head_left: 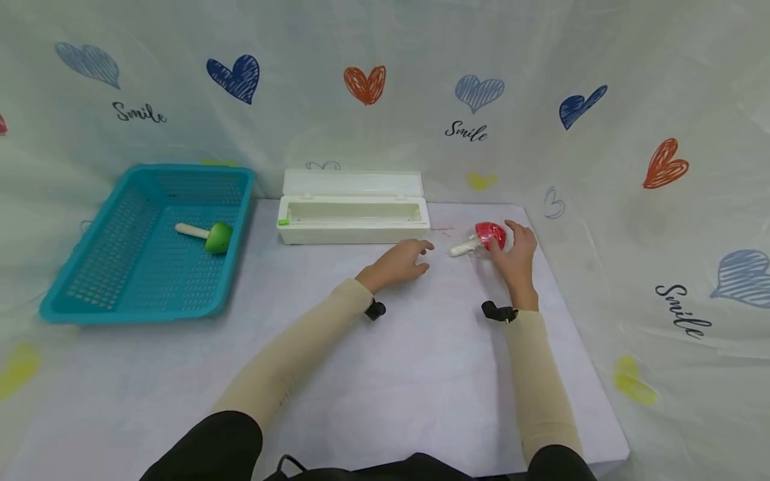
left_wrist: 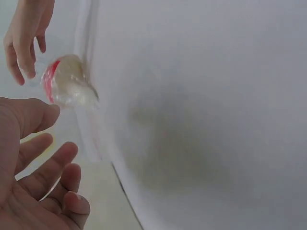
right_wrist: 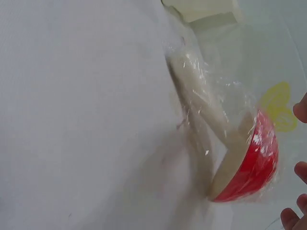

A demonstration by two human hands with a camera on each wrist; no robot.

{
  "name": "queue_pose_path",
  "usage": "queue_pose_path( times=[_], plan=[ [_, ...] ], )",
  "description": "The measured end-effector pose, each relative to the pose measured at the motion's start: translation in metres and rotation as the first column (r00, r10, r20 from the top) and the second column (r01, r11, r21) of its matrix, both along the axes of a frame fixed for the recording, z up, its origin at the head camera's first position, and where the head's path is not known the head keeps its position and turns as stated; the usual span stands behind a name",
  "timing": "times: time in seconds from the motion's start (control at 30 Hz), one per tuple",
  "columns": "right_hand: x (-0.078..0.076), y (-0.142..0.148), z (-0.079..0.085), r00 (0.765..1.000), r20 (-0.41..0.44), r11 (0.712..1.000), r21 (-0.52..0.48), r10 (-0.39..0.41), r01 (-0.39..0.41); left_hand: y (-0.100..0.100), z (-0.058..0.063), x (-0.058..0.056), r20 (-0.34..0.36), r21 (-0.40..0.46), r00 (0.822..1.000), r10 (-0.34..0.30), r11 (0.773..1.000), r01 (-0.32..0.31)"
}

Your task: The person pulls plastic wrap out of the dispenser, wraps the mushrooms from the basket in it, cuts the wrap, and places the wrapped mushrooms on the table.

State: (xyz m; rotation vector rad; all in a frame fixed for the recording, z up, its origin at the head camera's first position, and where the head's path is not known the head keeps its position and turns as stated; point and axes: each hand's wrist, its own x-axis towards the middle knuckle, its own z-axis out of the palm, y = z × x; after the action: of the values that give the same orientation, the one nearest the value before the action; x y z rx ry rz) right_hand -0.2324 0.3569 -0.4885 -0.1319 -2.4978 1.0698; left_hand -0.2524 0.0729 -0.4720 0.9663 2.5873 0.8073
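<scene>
A mushroom-shaped toy with a red cap (head_left: 490, 234) and a pale stem lies on the white table, wrapped in clear plastic. My right hand (head_left: 519, 255) reaches around the cap with thumb and fingers spread. In the right wrist view a gap shows between its fingertips (right_wrist: 301, 171) and the wrapped red cap (right_wrist: 259, 158). Left of the toy, my left hand (head_left: 397, 264) hovers over the table with loosely bent fingers and holds nothing. The left wrist view shows that hand (left_wrist: 43, 177) close to the wrapped toy (left_wrist: 72, 84).
A long white box (head_left: 355, 236) stands at the back with its lid raised. On the left sits a blue basket (head_left: 129, 316) holding a similar toy with a green cap (head_left: 219, 238). A heart-printed curtain (head_left: 415, 40) hangs behind and to the right.
</scene>
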Motion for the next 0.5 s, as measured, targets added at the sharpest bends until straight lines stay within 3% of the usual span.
queue_pose_path(
  times=[0.23, 0.37, 0.5],
  plan=[
    [-0.016, -0.031, 0.022, 0.988, 0.024, 0.987, 0.043, 0.152, -0.153, -0.047, 0.022, -0.009, -0.104, -0.008, 0.994, 0.028, 1.000, -0.029],
    [-0.026, -0.055, 0.029, 0.958, 0.089, 0.956, 0.090, 0.273, -0.281, -0.075, 0.035, -0.013, -0.188, -0.012, 0.980, 0.067, 0.997, -0.070],
    [-0.033, -0.079, 0.030, 0.922, 0.175, 0.925, 0.105, 0.345, -0.366, -0.102, 0.043, -0.016, -0.251, -0.020, 0.960, 0.123, 0.991, -0.132]
  ],
)
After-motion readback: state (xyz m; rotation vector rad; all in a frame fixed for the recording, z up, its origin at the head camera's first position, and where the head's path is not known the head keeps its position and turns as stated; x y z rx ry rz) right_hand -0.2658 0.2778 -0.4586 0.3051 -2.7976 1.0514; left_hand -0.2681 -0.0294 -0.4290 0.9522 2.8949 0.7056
